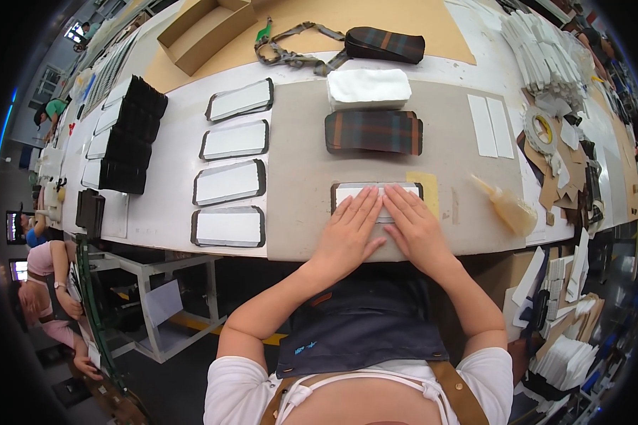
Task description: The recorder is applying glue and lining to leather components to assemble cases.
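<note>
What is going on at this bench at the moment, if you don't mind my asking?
A person presses both palms flat on a dark-edged panel with a white insert lying on the grey mat; the left hand and right hand lie side by side. Four similar panels lie in a column to the left. A plaid piece and a white stack sit beyond, with a squeeze bottle to the right.

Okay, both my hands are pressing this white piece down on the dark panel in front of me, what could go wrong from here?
1. The left hand and right hand cover much of the white piece; uneven pressure might slide it off-centre on the dark panel, whose border is thin.
2. The glue bottle lies on its side close to the right hand; a sideways move could knock it, perhaps leaking onto the grey mat.
</note>
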The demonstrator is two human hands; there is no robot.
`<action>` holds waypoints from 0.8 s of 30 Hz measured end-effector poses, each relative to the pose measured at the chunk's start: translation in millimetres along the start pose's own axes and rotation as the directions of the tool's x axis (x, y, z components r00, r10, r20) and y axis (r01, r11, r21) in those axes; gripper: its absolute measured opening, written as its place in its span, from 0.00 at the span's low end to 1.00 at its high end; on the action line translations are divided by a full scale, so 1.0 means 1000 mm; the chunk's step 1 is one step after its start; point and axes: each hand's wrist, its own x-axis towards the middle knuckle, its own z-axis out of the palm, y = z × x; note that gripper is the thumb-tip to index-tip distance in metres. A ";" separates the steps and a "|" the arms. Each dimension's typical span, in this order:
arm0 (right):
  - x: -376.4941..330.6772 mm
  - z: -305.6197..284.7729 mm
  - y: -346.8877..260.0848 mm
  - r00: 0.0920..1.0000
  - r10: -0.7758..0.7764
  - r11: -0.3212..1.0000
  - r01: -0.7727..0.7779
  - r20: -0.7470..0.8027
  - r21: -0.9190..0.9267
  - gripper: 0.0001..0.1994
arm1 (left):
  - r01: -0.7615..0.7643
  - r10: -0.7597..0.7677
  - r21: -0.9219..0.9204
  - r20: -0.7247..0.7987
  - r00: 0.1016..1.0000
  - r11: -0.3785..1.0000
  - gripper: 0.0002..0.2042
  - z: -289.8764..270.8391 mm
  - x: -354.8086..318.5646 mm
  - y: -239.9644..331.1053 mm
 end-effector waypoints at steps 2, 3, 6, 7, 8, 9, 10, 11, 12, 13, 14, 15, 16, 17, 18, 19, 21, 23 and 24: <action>-0.011 -0.005 0.010 1.000 0.017 0.999 -0.017 0.002 -0.046 0.27 | 0.052 -0.065 0.108 0.120 0.991 0.993 0.42 -0.012 -0.011 -0.004; -0.015 -0.007 0.013 0.999 0.037 0.995 -0.037 0.001 -0.093 0.27 | 0.054 -0.067 0.108 0.119 0.991 0.993 0.42 -0.017 -0.016 -0.005; -0.023 -0.010 0.003 0.996 0.079 0.988 -0.082 -0.032 -0.133 0.26 | 0.113 -0.146 0.232 0.131 0.981 0.966 0.46 -0.025 -0.028 0.001; -0.026 -0.006 -0.003 0.996 0.079 0.988 -0.082 -0.031 -0.133 0.26 | 0.119 -0.151 0.220 0.137 0.979 0.968 0.46 -0.023 -0.026 0.007; -0.027 0.000 -0.012 0.999 0.028 0.998 -0.029 -0.025 -0.054 0.25 | 0.126 -0.157 0.209 0.141 0.977 0.970 0.47 -0.021 -0.026 0.013; -0.027 0.002 -0.017 0.999 -0.023 0.999 0.024 -0.022 0.026 0.24 | 0.127 -0.158 0.210 0.139 0.978 0.969 0.47 -0.017 -0.026 0.017; -0.027 0.002 -0.017 0.999 -0.024 0.999 0.025 -0.022 0.025 0.24 | 0.082 -0.103 0.149 0.142 0.985 0.985 0.46 -0.012 -0.027 0.021; -0.029 0.001 -0.015 0.999 -0.022 1.000 0.022 -0.023 0.011 0.23 | 0.035 -0.047 0.084 0.143 0.989 0.996 0.45 -0.009 -0.028 0.023; -0.031 -0.001 -0.013 1.000 -0.019 1.000 0.019 -0.024 -0.003 0.22 | 0.034 -0.046 0.082 0.144 0.989 0.996 0.45 -0.010 -0.031 0.022; -0.035 -0.004 -0.009 1.000 -0.017 1.000 0.017 -0.023 -0.005 0.22 | 0.045 -0.057 0.080 0.151 0.987 0.996 0.44 -0.014 -0.035 0.019; -0.040 -0.008 -0.002 0.998 0.001 1.000 -0.001 -0.055 0.003 0.18 | 0.054 -0.066 0.080 0.158 0.985 0.995 0.43 -0.019 -0.038 0.015; -0.043 -0.012 0.005 0.996 0.019 1.000 -0.018 -0.086 0.011 0.14 | 0.050 -0.062 0.079 0.157 0.986 0.996 0.43 -0.023 -0.040 0.011; -0.044 -0.014 0.008 0.992 0.036 0.999 -0.034 -0.118 0.020 0.10 | 0.053 -0.063 0.082 0.118 0.991 0.995 0.39 -0.028 -0.043 0.007; -0.039 -0.020 0.008 0.981 0.052 0.996 -0.039 -0.185 0.077 0.05 | 0.055 -0.062 0.083 0.080 0.995 0.995 0.36 -0.031 -0.045 0.003; -0.033 -0.024 0.011 0.981 0.053 0.996 -0.039 -0.188 0.075 0.05 | 0.051 -0.058 0.084 0.079 0.995 0.995 0.36 -0.034 -0.044 0.000; -0.027 -0.027 0.016 0.968 0.133 0.986 -0.109 -0.213 0.124 0.05 | 0.074 -0.074 0.030 0.010 0.997 0.997 0.33 -0.036 -0.040 -0.006; -0.011 -0.025 0.027 0.925 0.257 0.954 -0.197 -0.278 0.228 0.05 | 0.087 -0.088 -0.025 -0.057 0.994 0.996 0.30 -0.037 -0.033 -0.011; 0.009 -0.026 0.039 0.930 0.258 0.959 -0.213 -0.263 0.189 0.05 | 0.132 -0.127 0.023 -0.150 0.980 0.991 0.24 -0.034 -0.025 -0.014; 0.017 -0.026 0.044 0.934 0.260 0.962 -0.228 -0.243 0.151 0.05 | 0.157 -0.145 0.046 -0.198 0.969 0.987 0.22 -0.032 -0.022 -0.015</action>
